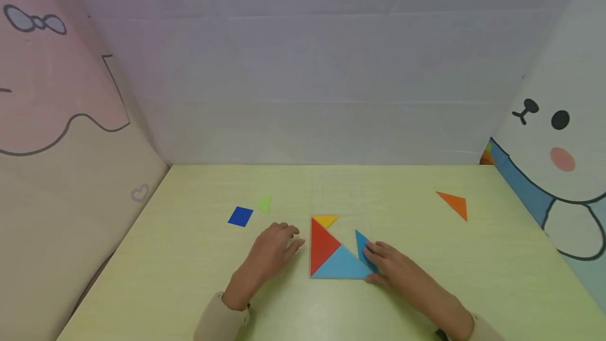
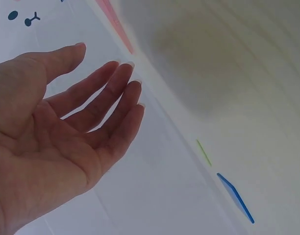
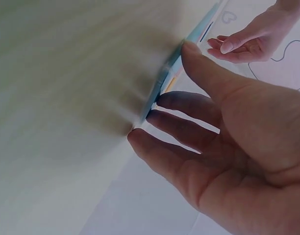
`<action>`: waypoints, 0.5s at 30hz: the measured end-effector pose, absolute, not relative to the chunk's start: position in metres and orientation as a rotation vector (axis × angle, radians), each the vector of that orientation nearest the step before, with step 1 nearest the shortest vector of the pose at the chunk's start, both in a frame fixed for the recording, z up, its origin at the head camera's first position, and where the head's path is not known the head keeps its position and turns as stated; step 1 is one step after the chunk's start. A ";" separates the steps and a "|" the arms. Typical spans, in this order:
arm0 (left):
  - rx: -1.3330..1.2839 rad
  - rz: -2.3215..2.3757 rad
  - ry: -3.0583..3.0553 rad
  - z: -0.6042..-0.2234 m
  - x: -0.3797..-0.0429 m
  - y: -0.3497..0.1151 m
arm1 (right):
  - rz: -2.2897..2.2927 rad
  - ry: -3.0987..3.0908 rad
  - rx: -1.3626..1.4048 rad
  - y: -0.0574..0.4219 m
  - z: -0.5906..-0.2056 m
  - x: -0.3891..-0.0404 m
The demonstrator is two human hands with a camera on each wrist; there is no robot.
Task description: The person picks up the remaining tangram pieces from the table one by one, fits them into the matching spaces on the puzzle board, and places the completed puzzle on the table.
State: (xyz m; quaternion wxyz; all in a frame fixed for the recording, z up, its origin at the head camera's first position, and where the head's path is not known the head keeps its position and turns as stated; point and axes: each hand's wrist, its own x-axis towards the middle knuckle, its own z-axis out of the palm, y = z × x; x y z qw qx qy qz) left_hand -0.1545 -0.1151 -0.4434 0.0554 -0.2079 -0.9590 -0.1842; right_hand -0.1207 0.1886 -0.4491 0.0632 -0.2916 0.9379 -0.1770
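Note:
A large red triangle and a large light-blue triangle lie edge to edge on the table, together making a bigger triangle. A small yellow triangle lies by the red one's upper edge. My right hand rests its fingertips on a blue tangram piece, partly covered, beside the light-blue triangle's sloping edge. Its thumb is down by the light-blue triangle's right corner. Left of the red triangle, my left hand hovers with loosely bent fingers, holding nothing.
A dark-blue square and a small light-green triangle lie at the back left of the table. An orange triangle lies at the back right. White and cartoon-printed panels stand behind and at both sides.

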 end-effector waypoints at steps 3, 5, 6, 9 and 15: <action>-0.559 -0.585 -2.888 -0.444 -0.157 -0.117 | -0.534 2.829 -0.876 0.189 -0.449 -0.120; -0.524 -0.601 -2.865 -0.445 -0.159 -0.119 | -0.531 2.829 -0.873 0.189 -0.449 -0.120; -0.516 -0.600 -2.850 -0.446 -0.160 -0.120 | -0.531 2.829 -0.870 0.189 -0.449 -0.120; -0.492 -0.598 -2.811 -0.448 -0.163 -0.124 | -0.537 2.826 -0.859 0.189 -0.449 -0.119; -0.458 -0.565 -2.730 -0.452 -0.170 -0.133 | -0.540 2.832 -0.850 0.189 -0.450 -0.119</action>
